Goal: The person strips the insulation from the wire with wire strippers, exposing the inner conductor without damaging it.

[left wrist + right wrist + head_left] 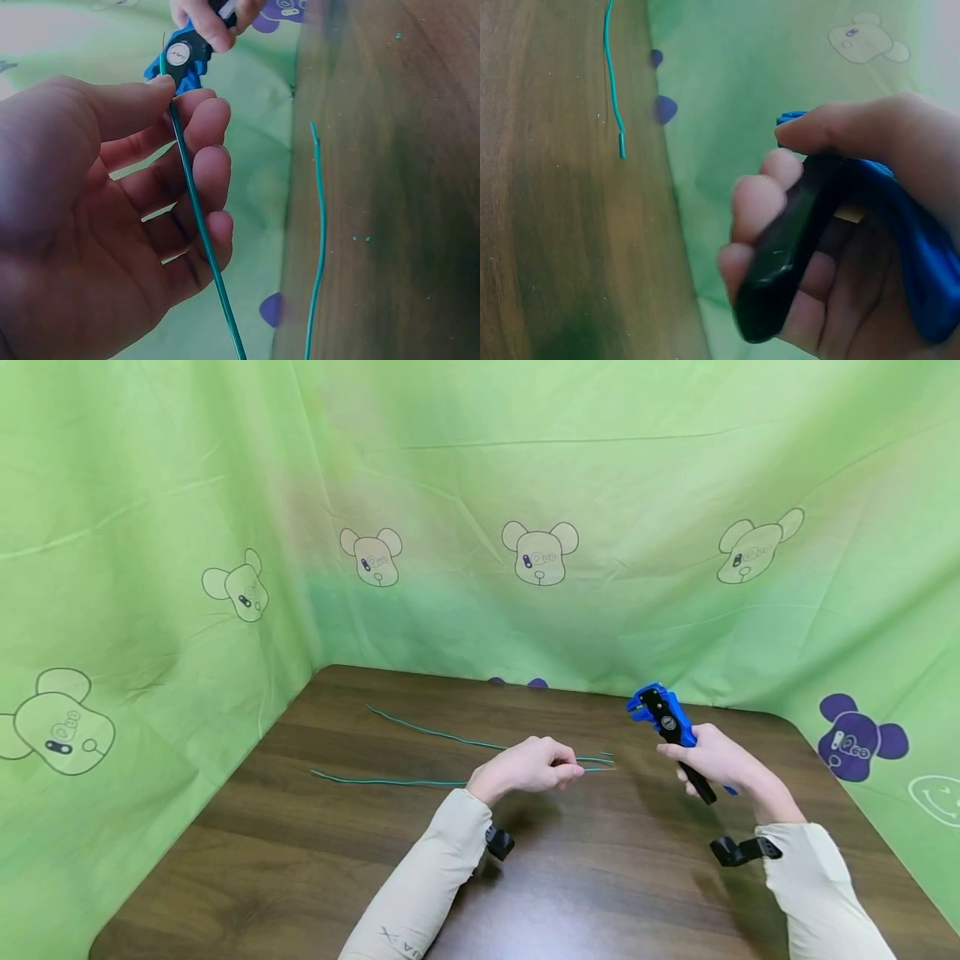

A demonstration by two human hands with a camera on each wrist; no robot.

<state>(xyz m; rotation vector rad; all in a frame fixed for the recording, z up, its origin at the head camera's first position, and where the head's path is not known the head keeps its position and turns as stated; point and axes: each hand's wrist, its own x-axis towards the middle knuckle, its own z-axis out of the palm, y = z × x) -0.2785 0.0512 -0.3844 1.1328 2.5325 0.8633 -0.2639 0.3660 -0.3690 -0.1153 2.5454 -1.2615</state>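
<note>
My left hand (528,766) pinches a green wire (196,202) between thumb and forefinger near its end, where a thin bare copper tip (606,769) sticks out past the fingers. My right hand (718,757) grips a blue and black wire stripper (667,718) by its handles, its head pointing up and left. In the right wrist view the fingers wrap the black handle (776,270), with the blue handle (922,262) near the palm. A gap separates the tool from the wire tip in the head view. A second green wire (435,732) lies on the table behind the left hand.
The brown wooden table (247,860) holds tiny green scraps (367,239) and specks near the wire. A green curtain (450,460) with bear prints stands behind and at both sides of the table. Each wrist wears a black camera mount (738,852).
</note>
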